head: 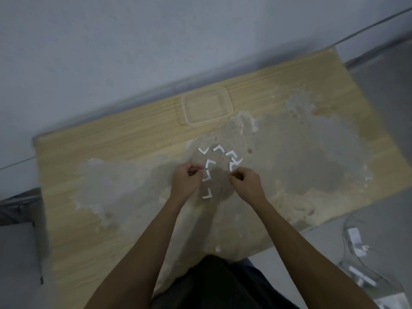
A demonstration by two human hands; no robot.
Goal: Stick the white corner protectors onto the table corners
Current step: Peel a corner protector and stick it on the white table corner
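Several white L-shaped corner protectors (210, 164) lie loose in a cluster on the worn middle of the pale wooden table (111, 219). My left hand (186, 181) sits at the cluster's left side, fingers curled, pinching a thin pale strip beside one protector (207, 176). At the cluster's right side my right hand (246, 182) has its fingers curled, with the fingertips pinching the edge of a protector (231, 166). Another protector (207, 194) lies between my wrists. The table's far right corner (333, 49) and far left corner (35, 139) show bare.
A raised rectangular outline (207, 108) marks the tabletop near its far edge, against the grey wall. A clear plastic bag (356, 253) with white pieces lies on the floor at the right. A dark object (17, 208) stands left of the table.
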